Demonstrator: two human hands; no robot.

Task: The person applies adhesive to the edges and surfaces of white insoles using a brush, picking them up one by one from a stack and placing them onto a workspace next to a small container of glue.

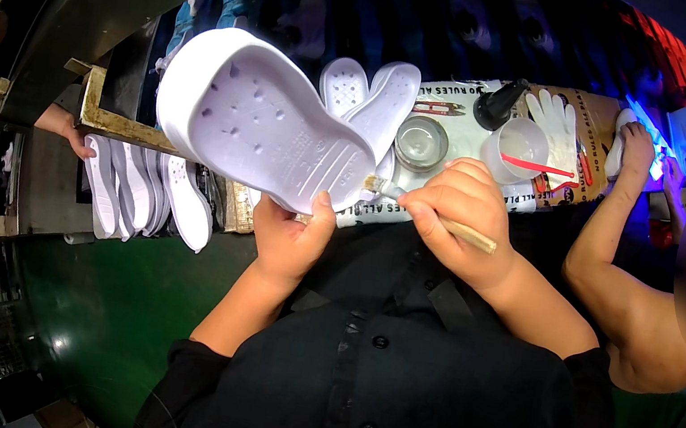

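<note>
Holding a white sole (263,119), left hand (289,237); right hand (457,210) grips a brush (433,216).

The scene was dim overall, with the brightest light falling from above on the white shoe sole (263,124) at the centre, which looked faintly lilac but not blown out. At two o'clock a violet-blue lamp (647,129) glared hard, tinting a neighbouring person's hand (638,147) and the surroundings blue, with a red glow beside it. The fisheye lens bent the green table edge (110,302) strongly, and the corners fell to black vignette. A small specular highlight sat at seven o'clock. The far right edge at three o'clock was smeared and blurred. The dark shirt (387,385) swallowed detail.
</note>
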